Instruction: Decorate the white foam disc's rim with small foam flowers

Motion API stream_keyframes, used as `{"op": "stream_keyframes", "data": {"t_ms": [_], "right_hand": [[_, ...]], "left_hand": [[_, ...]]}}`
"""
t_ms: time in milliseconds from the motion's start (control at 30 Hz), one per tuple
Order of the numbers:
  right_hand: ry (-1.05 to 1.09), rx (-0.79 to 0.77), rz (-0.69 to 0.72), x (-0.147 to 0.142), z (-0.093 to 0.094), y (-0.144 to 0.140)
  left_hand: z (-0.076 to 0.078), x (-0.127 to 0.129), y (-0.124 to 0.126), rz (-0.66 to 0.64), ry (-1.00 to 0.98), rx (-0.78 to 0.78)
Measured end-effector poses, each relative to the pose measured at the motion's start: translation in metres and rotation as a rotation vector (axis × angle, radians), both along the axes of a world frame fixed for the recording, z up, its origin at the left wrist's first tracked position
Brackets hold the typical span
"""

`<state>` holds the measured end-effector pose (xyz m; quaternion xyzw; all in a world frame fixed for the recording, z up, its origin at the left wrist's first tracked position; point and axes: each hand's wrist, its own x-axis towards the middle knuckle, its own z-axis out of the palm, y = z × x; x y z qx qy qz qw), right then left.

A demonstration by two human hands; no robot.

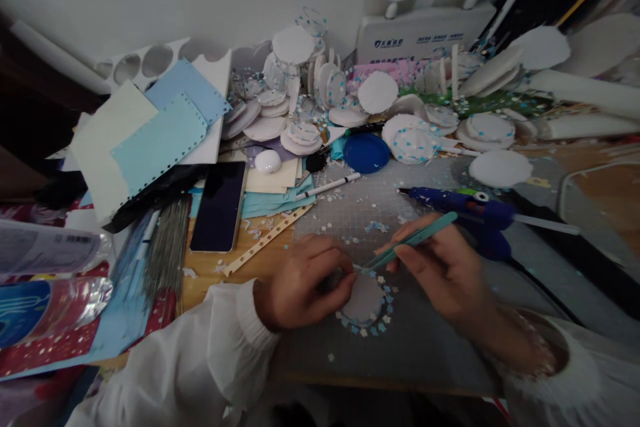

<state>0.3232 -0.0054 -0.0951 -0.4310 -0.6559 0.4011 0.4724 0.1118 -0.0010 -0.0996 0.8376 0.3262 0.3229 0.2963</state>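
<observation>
Teal tweezers (415,239) are held in my right hand (445,273), their tips pointing down-left to the upper edge of a pale round disc (364,300). Small blue and white stars (384,320) ring the disc, which lies on the grey cutting mat (425,347). My left hand (313,283) is closed at the disc's upper left, thumb and forefinger pinched close to the tweezer tips. What sits between those fingertips is too small to make out.
Behind the hands are heaped white discs (377,92) with star trims. A blue glue gun (460,207) lies right, its cable trailing. Left are a phone (219,207), punched paper sheets (160,143), thin wires (167,247) and plastic bottles (55,307).
</observation>
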Motion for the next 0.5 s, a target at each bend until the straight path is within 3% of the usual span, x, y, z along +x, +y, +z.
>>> {"op": "stream_keyframes", "data": {"t_ms": [267,500], "right_hand": [[0.120,-0.313,-0.026,-0.0015,0.0005,0.0024],[0.216,-0.413,-0.023,-0.0009,-0.0074,0.0020]], "left_hand": [[-0.0006,-0.0005,-0.0006,-0.002,-0.030,0.051],[0.0004,-0.0005,-0.0004,0.001,-0.030,0.061]]}}
